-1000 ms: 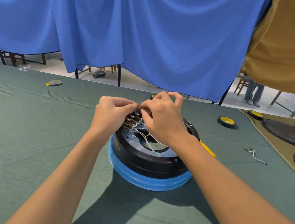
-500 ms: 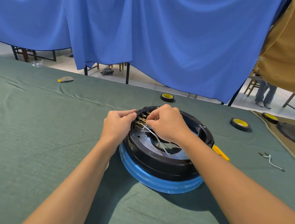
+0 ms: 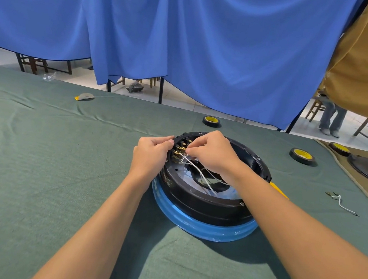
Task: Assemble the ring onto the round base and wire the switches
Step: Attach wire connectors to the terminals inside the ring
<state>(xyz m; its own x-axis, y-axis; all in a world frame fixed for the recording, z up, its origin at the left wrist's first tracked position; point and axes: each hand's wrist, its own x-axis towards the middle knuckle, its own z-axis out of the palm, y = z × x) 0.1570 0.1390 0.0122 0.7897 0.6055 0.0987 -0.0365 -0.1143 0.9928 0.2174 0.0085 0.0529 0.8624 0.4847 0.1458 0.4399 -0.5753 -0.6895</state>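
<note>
A black ring (image 3: 206, 204) sits on a round blue base (image 3: 204, 229) in the middle of the green table. Switches with brass terminals (image 3: 179, 149) line the ring's inner left wall. White wires (image 3: 202, 176) run from them down into the ring's middle opening. My left hand (image 3: 151, 153) grips the ring's left rim beside the switches. My right hand (image 3: 213, 154) reaches over the ring and pinches a white wire end at a terminal. My right forearm hides part of the ring's right side.
Black and yellow tape rolls lie at the back (image 3: 211, 121), at the right (image 3: 302, 156) and on the far-right mat (image 3: 339, 148). A loose white wire (image 3: 342, 203) lies right of the ring. A yellow tool handle (image 3: 279, 191) pokes out behind my right forearm. A person stands far right.
The ring has been lowered from its tilt to sit flatter on the table. Both hands have stayed at the switches, the right hand working lower along the terminals.
</note>
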